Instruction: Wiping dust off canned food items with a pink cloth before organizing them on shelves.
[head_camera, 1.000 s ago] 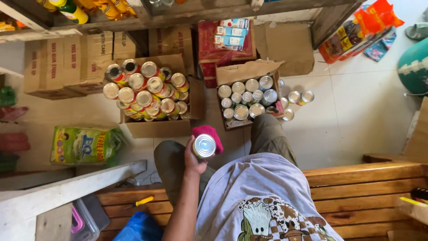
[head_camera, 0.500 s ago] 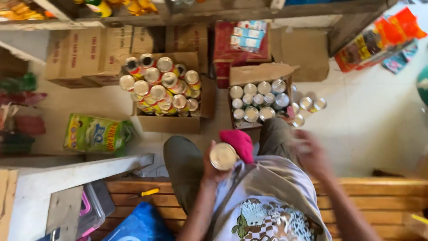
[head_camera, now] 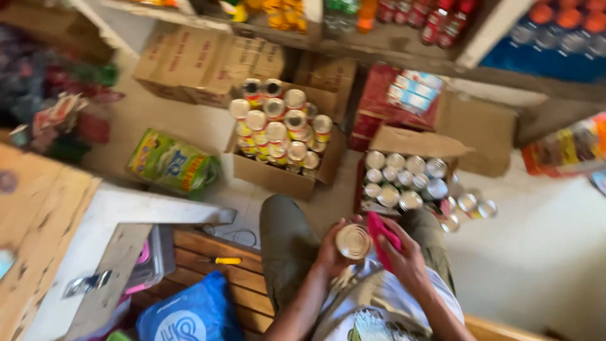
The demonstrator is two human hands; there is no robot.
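Since half a second earlier the right hand [head_camera: 404,256] had come in from the blurred spot at the right and now sat against the can; the view had also swung left and down a bit. The left hand [head_camera: 331,252] was curled around the round silver tin can [head_camera: 353,241], gripping its side from the left, the lid facing up at the camera. The can sat in front of the lap, between the knees of the olive trousers [head_camera: 284,246]. The right hand was closed on a crumpled pink cloth [head_camera: 382,235], pressing it against the can's right edge; the fingers were bent, not spread.

On the floor ahead, an open cardboard box of yellow-and-red labelled cans [head_camera: 281,136] stood well apart from the hands. Just beyond the hands to the right stood a second open cardboard box of plain silver cans [head_camera: 404,180], with a few loose silver cans [head_camera: 470,205] beside it. A green-and-yellow plastic sack [head_camera: 170,163] lay to the left on the floor. A small yellow-handled tool [head_camera: 221,260] lay on the slatted wooden bench [head_camera: 208,278], near a blue plastic bag [head_camera: 186,312].
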